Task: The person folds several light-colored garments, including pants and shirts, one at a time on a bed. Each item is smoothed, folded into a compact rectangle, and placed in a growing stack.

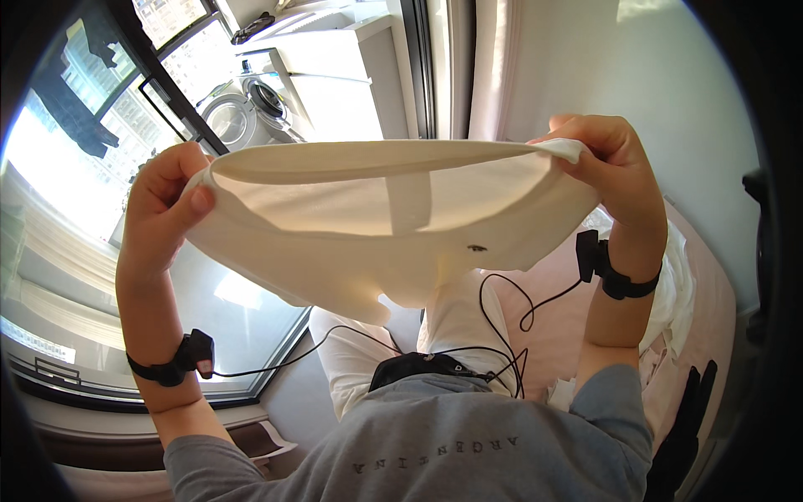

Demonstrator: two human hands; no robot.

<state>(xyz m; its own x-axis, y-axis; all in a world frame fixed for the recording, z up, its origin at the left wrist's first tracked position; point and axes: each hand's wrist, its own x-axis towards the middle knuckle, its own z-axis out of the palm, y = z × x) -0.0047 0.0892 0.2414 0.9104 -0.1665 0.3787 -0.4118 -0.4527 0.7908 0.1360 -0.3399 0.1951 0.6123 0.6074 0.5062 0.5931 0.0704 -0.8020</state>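
A cream-white garment (pixel 351 270), which looks like underpants, is stretched out in front of me at about chest height. Its waist opening faces up toward me, and a small dark mark sits on the front panel. My left hand (pixel 164 201) pinches one end of the waistband between thumb and curled fingers. At the other end, my right hand (pixel 605 157) grips the waistband the same way, with a bit of cloth folded over at the fingertips. The garment's lower part hangs above my lap, hiding some of my light trousers (pixel 342 351).
Black wrist straps with sensor boxes (pixel 586 256) trail thin cables to a black waist pouch (pixel 408 370). White clothing (pixel 674 295) lies on a pink bed (pixel 533 301) at right. Beyond the garment stands an open front-loading washing machine (pixel 266 97). Dark clothes (pixel 75 113) hang by the windows.
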